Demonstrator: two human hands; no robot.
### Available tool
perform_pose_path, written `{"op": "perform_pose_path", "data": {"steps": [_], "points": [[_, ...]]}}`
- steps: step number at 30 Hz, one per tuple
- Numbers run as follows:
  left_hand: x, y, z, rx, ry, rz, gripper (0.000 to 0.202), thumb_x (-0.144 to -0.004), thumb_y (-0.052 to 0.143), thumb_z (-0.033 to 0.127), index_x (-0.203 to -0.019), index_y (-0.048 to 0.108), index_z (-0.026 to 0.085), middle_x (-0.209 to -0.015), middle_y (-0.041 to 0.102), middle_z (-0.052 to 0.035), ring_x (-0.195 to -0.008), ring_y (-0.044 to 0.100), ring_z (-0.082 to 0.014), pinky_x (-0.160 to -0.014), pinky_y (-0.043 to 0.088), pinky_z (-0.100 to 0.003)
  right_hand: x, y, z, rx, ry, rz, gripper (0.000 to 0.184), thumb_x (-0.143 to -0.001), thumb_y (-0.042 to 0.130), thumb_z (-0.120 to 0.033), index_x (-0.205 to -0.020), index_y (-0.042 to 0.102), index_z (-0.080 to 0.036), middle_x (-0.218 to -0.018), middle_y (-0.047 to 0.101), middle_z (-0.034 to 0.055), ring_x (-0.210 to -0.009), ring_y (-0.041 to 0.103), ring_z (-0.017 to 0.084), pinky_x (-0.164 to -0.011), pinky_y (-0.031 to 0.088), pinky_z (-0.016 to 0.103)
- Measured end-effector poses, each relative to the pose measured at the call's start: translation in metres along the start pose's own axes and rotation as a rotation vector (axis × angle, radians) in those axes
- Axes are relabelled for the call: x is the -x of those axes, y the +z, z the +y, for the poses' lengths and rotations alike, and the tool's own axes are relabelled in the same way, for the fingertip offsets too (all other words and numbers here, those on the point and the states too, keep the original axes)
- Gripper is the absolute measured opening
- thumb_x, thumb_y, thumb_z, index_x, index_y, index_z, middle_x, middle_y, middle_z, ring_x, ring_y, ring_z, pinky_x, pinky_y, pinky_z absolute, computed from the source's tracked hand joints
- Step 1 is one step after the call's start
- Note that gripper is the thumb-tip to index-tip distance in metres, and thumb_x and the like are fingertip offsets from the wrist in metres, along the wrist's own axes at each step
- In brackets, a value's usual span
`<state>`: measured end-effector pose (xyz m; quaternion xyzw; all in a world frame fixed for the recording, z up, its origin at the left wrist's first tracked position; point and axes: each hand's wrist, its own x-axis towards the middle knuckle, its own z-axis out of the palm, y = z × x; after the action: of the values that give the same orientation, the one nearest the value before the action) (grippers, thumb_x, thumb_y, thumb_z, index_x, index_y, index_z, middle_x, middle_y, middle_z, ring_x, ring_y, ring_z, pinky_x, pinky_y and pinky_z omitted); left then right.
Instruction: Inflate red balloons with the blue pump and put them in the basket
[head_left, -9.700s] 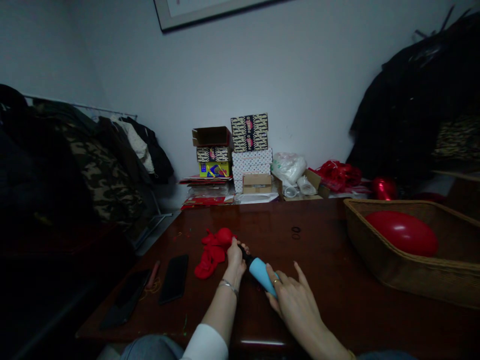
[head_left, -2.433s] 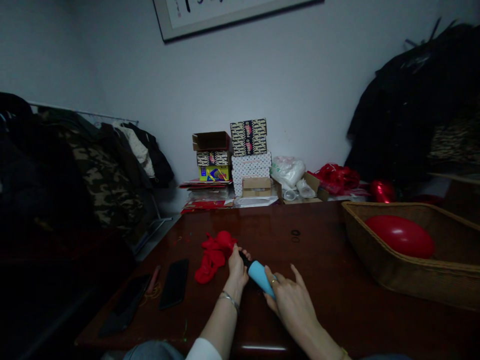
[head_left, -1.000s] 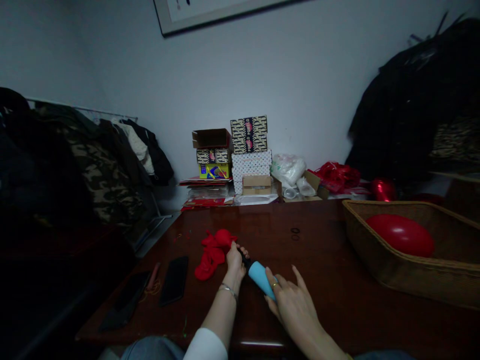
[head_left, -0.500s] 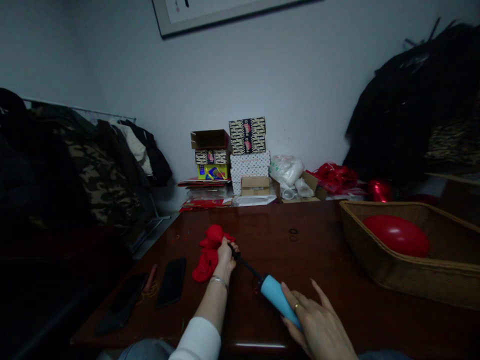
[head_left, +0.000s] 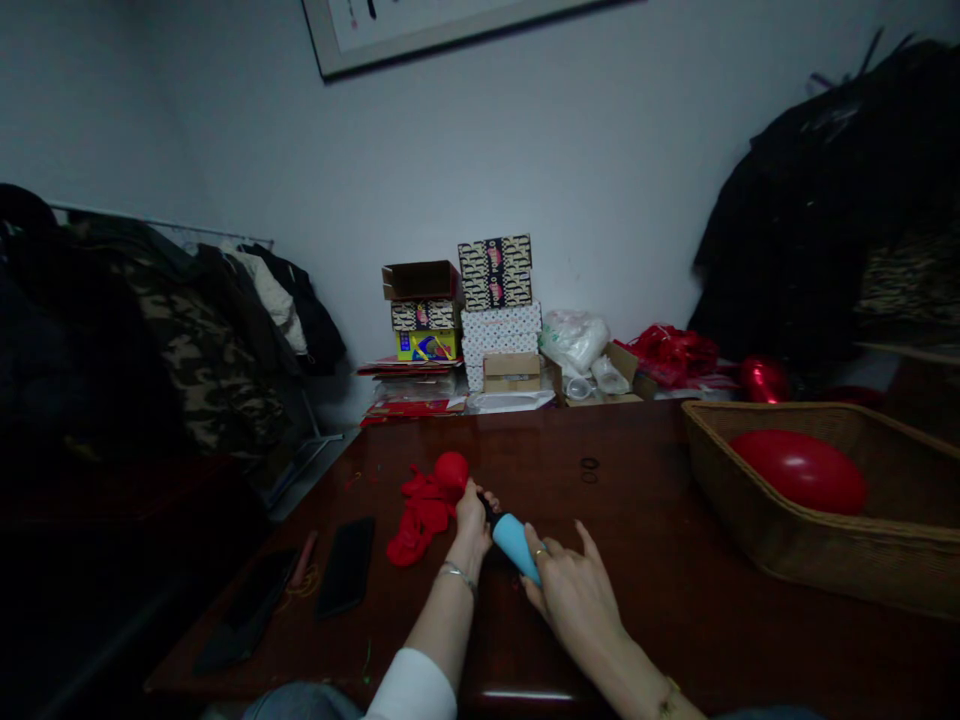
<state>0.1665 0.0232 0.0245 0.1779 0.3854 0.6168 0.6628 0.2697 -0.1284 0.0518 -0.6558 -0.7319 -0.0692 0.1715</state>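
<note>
My left hand (head_left: 471, 515) is closed round the black nozzle end of a hand pump, holding a small red balloon (head_left: 451, 468) on it; the balloon is slightly rounded. My right hand (head_left: 568, 592) grips the light blue pump handle (head_left: 517, 541), pushed in close to my left hand. A pile of limp red balloons (head_left: 417, 515) lies on the dark wooden table (head_left: 637, 520) just left of my left hand.
A wicker basket (head_left: 757, 520) at the right holds an inflated red balloon (head_left: 799, 470). Two dark phones (head_left: 346, 565) and a pink pen lie at the left. Stacked boxes (head_left: 496, 300), plastic bags and red items line the back wall. Small black rings (head_left: 589, 468) lie mid-table.
Half a second ago the blue handle was drawn back toward me with the rod showing; now it is pushed in against my left hand, and the balloon on the nozzle looks rounder.
</note>
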Motion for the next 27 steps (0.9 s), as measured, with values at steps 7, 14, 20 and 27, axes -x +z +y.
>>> {"op": "perform_pose_path", "data": {"steps": [7,14,20,27], "points": [[-0.010,-0.008,0.001,0.005,0.030,0.019,0.028,-0.088,0.049,0.037,-0.069,0.038,0.019,-0.048,0.038,0.0066,-0.035,0.037,-0.0062,-0.037,0.027,-0.017,0.015,0.007,0.007,-0.051,-0.012,0.025,0.050,-0.081,0.055,-0.023,-0.130,0.046,-0.018,-0.094,0.068,0.0053,-0.082,0.065,0.018,-0.107,0.016,0.045],[-0.025,-0.017,0.018,0.016,0.070,0.046,0.027,-0.086,0.051,0.036,-0.069,0.039,0.019,-0.048,0.038,0.0070,-0.035,0.038,-0.0063,-0.037,0.028,-0.016,0.047,0.005,0.032,-0.130,-0.077,0.070,0.056,-0.080,0.054,-0.021,-0.134,0.042,-0.022,-0.104,0.067,0.0032,-0.084,0.065,0.017,-0.110,0.014,0.046],[-0.023,-0.016,0.029,0.049,0.077,0.045,0.027,-0.089,0.047,0.032,-0.067,0.038,0.019,-0.048,0.038,0.0061,-0.035,0.038,-0.0061,-0.037,0.028,-0.016,0.059,-0.006,0.042,-0.169,-0.098,0.099,0.056,-0.079,0.054,-0.024,-0.134,0.042,-0.026,-0.108,0.067,0.0019,-0.083,0.065,0.017,-0.110,0.013,0.047],[-0.010,-0.007,0.024,0.105,0.024,0.016,0.028,-0.090,0.046,0.029,-0.066,0.037,0.018,-0.048,0.036,0.0063,-0.035,0.035,-0.0047,-0.037,0.026,-0.014,0.034,-0.021,0.020,-0.058,-0.041,0.035,0.052,-0.078,0.055,-0.020,-0.129,0.048,-0.022,-0.096,0.068,0.0033,-0.080,0.065,0.017,-0.108,0.015,0.047]]}}
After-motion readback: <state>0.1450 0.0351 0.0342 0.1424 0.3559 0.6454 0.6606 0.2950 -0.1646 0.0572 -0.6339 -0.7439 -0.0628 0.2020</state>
